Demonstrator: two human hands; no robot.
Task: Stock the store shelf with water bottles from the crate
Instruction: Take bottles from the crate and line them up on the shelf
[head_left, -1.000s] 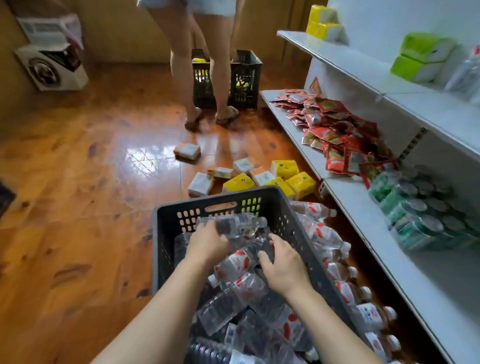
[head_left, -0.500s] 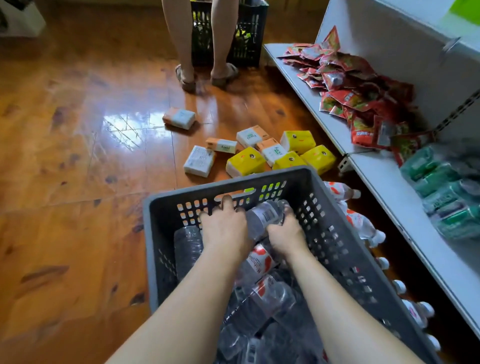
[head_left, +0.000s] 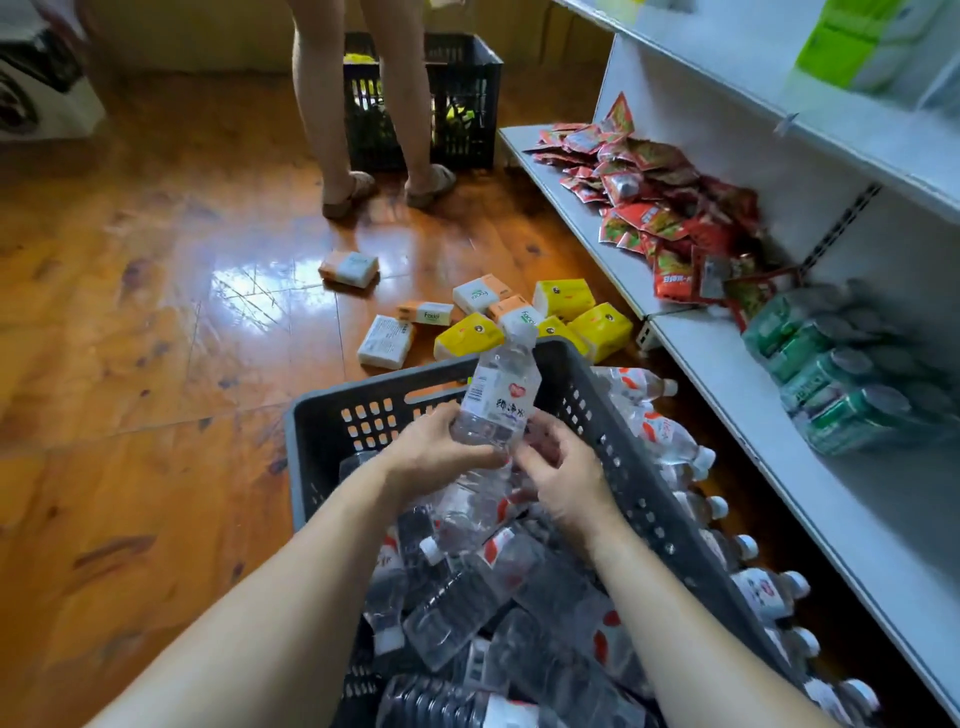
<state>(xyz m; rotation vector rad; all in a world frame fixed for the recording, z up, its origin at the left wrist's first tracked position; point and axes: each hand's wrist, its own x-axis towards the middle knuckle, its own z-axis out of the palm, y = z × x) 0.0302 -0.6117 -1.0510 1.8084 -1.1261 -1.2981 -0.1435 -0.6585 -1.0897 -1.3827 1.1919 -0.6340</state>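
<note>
I hold one clear water bottle (head_left: 498, 395) with a white and red label upright over the grey crate (head_left: 332, 410). My left hand (head_left: 436, 457) grips its lower body. Fingers of my right hand (head_left: 566, 478) curl at the bottle's base from the right. Several more bottles (head_left: 467, 613) lie piled in the crate below my forearms. To the right runs the white store shelf (head_left: 779, 415). A row of the same bottles (head_left: 660, 431) lies on the floor under its lowest board.
Green-wrapped bottle packs (head_left: 831, 384) and a heap of red snack packets (head_left: 665, 208) lie on the shelf. Tissue packs (head_left: 467, 338) are scattered on the wooden floor beyond the crate. Another person (head_left: 332, 130) stands by a black crate (head_left: 457, 104) at the back.
Both hands have come up out of the pile with one bottle, which now stands upright above the crate's far rim. The view has swung slightly up and right.
</note>
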